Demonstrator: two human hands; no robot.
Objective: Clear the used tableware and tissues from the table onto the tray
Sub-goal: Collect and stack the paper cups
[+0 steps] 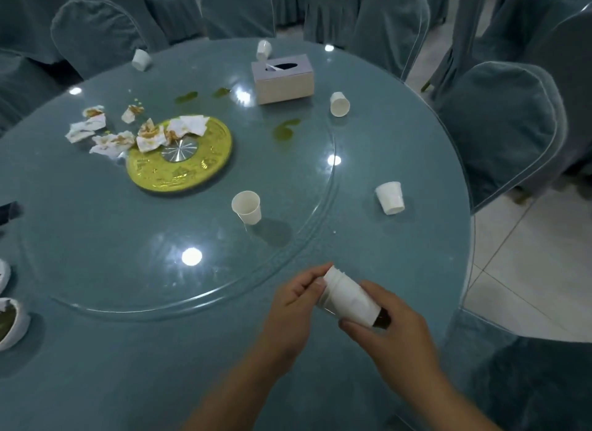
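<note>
Round teal worktop [96,366] with glass turntable [128,238], teal-covered chairs [499,126] around. Left grip [298,305] at near edge, fingers curled on rim end of nested cup stack [347,297]. Right grip [394,331] clamped round base end. Stack tilted, held between both. Counts: two white bowls [19,331] at left edge; about seven soiled tissues [112,142] beside and on gold hub disc [179,174]; five loose paper cups [246,207]; one tissue box [282,82]; three green spills [285,129].

Round teal table [96,382] before me, topped by a glass turntable [331,187].
On the turntable: gold centre disc [198,171], soiled tissues [105,135], tissue box [283,81], green spills [285,129], one upright paper cup [246,206]. Outer cups [389,197] sit nearer the table's edge; bowls [9,321] are at my left.
</note>
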